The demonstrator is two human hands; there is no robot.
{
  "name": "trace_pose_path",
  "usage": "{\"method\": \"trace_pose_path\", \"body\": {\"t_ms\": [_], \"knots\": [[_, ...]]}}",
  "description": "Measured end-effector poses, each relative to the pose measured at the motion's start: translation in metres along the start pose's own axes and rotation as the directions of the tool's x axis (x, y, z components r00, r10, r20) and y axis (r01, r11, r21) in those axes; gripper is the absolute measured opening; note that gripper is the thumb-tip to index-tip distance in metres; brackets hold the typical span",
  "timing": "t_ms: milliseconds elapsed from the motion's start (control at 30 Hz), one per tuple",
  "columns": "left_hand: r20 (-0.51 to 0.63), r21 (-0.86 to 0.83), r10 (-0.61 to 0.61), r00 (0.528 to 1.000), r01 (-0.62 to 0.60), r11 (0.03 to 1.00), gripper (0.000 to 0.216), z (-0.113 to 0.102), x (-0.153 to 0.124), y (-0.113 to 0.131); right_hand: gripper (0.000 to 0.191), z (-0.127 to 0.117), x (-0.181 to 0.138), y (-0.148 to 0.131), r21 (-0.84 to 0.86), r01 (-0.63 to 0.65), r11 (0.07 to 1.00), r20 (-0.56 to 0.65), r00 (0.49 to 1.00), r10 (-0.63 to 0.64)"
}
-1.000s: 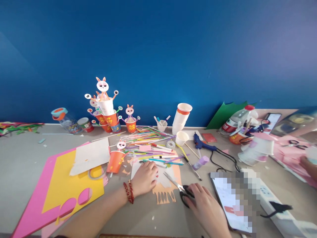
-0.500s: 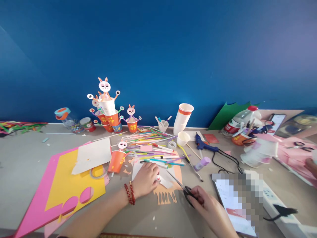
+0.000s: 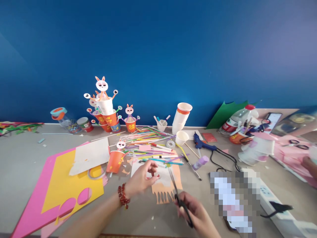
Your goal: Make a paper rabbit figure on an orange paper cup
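My left hand (image 3: 141, 178), a red bead bracelet at its wrist, hovers over a white paper sheet (image 3: 162, 177). Its fingers are curled, with a gap to the thumb; small red marks show by the fingertips, too small to make out. My right hand (image 3: 192, 210) grips black-handled scissors (image 3: 175, 185), their blades pointing up and away, slightly parted. Under the white sheet lies orange paper (image 3: 177, 165) with a row of cut-out slots at its near edge. An orange paper cup (image 3: 116, 161) with a rabbit face stands left of my left hand.
Markers and coloured sticks (image 3: 148, 137) spread behind my hands. Rabbit cups (image 3: 110, 119) stand by the wall. A blue glue gun (image 3: 201, 142), glue stick (image 3: 200, 162), blurred-out phone (image 3: 230, 201) and power strip (image 3: 274, 205) lie right. Another person's hand (image 3: 309, 165) is at far right.
My left hand has lifted from the paper and shifted slightly left, its thumb now apart from the fingers. The scissors have moved left and turned more upright in my right hand.
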State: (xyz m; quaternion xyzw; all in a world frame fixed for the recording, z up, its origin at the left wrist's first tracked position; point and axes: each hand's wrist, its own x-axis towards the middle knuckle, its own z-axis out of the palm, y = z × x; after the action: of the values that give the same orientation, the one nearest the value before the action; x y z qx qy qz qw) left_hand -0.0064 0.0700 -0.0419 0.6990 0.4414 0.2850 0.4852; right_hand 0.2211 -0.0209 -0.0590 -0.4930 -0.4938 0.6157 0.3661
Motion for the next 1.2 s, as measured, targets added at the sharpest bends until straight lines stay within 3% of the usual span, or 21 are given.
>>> {"method": "trace_pose_path", "body": {"t_ms": [167,400,900,1200], "knots": [[-0.06,-0.288,-0.027,0.998,0.008,0.958,0.034,-0.003,-0.002,0.002,0.055,0.014,-0.006,0.002,-0.028,-0.017,0.999,0.09,0.996,0.019],[0.042,-0.436,-0.098,0.994,0.107,0.894,0.042,-0.011,-0.003,0.011,0.05,0.011,-0.006,0.008,-0.007,-0.028,1.0,0.113,0.993,0.029],[0.269,-0.321,0.006,0.963,0.084,0.943,0.028,-0.009,-0.012,0.013,0.051,0.016,-0.001,-0.007,0.032,-0.087,0.996,0.145,0.986,0.081],[0.333,-0.303,0.02,0.943,0.087,0.949,0.031,-0.009,-0.011,0.019,0.054,0.017,-0.001,-0.002,0.056,-0.113,0.992,0.157,0.982,0.103]]}}
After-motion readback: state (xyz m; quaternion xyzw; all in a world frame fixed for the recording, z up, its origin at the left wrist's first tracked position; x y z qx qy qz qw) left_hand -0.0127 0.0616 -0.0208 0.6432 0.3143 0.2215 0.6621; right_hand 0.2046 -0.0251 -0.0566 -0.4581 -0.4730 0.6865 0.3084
